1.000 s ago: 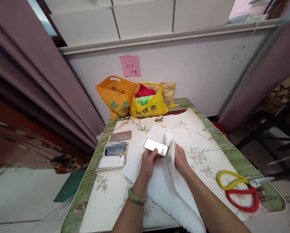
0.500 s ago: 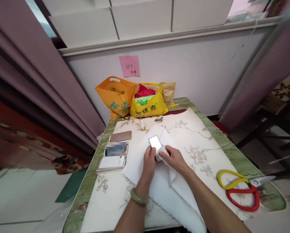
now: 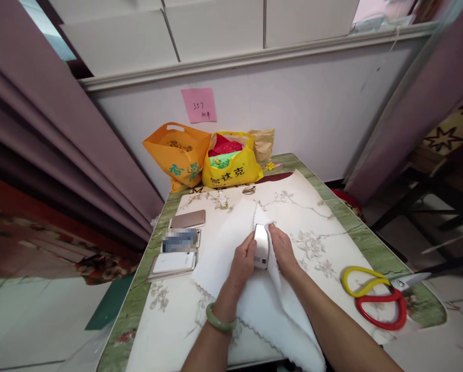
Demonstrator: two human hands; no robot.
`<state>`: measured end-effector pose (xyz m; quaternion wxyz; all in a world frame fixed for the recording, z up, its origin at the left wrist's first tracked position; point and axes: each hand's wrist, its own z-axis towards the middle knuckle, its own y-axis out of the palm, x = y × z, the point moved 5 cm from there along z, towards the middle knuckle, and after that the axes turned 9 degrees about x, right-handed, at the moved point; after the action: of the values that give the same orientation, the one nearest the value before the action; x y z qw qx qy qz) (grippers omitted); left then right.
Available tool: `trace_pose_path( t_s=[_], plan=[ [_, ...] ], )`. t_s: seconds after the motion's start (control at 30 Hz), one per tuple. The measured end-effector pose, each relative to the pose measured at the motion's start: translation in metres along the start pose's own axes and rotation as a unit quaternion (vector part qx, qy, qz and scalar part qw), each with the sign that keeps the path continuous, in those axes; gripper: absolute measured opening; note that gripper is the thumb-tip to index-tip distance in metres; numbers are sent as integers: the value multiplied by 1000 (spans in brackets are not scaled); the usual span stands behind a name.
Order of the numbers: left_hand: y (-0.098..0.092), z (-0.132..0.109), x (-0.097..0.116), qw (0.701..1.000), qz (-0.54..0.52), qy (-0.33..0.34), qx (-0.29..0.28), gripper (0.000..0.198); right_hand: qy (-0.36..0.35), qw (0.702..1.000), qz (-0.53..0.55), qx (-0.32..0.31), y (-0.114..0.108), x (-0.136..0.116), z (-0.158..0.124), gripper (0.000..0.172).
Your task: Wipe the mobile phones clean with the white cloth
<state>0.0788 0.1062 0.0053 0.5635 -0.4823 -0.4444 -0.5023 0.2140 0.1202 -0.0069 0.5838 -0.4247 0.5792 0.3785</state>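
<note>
My left hand (image 3: 244,259), with a green bangle on its wrist, grips the left side of a small silver phone (image 3: 261,246). A small grille and a dark lens show near the phone's lower end. My right hand (image 3: 282,250) is closed on a fold of the white cloth (image 3: 250,295), pressed along the phone's right edge. The rest of the cloth spreads under both hands and toward the front edge. To the left lie a rose-gold phone (image 3: 188,219), a phone with a blurred screen (image 3: 180,240) and a white phone (image 3: 174,262) on top of another one.
Red-and-yellow scissors (image 3: 382,296) lie partly open at the right. A small white bottle (image 3: 222,199) stands beyond the cloth. At the back of the table (image 3: 334,216) are an orange bag (image 3: 175,155), a yellow bag (image 3: 233,168) and a brown paper bag (image 3: 263,144).
The phone has turned more upright in view, and its lower end now shows. My right hand has shifted up along the phone's right edge with the cloth. The view has moved slightly.
</note>
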Motion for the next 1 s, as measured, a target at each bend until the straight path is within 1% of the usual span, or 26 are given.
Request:
trace_pose_path(
  t_s=[0.07, 0.13, 0.2, 0.27, 0.37, 0.47, 0.53, 0.63, 0.73, 0.87, 1.0],
  plan=[
    [1, -1, 3, 1000, -8, 0, -8, 44, 4, 1000, 7, 5, -1, 0, 1, 49],
    [-2, 0, 2, 1000, -10, 3, 14, 42, -19, 1000, -20, -13, 1, -3, 1, 47],
    [-7, 2, -4, 998, -19, -2, 56, 42, -57, 995, -63, -48, 4, -7, -1, 44],
    [-13, 5, -12, 993, -34, -15, 109, 44, -87, 987, -102, -86, 9, -9, -3, 40],
    [-20, 8, -25, 981, -49, -34, 182, 48, -110, 974, -144, -135, 14, -10, -7, 35],
    [-23, 9, -31, 974, -54, -43, 215, 51, -119, 965, -168, -160, 17, -8, -9, 32],
    [-23, 9, -29, 975, -49, -40, 211, 51, -116, 966, -164, -164, 17, -6, -8, 32],
    [-17, 6, -18, 985, -41, -22, 167, 49, -94, 976, -131, -145, 14, -4, -6, 34],
    [-11, 3, -6, 992, -47, -14, 118, 47, -58, 989, -84, -103, 10, -3, -3, 41],
    [-4, 0, 4, 995, -60, -25, 70, 42, -2, 999, -10, -44, 5, 0, -1, 50],
    [-1, -2, 12, 994, -91, -34, 55, 39, 33, 999, 30, 15, 2, 10, 1, 52]
  ],
)
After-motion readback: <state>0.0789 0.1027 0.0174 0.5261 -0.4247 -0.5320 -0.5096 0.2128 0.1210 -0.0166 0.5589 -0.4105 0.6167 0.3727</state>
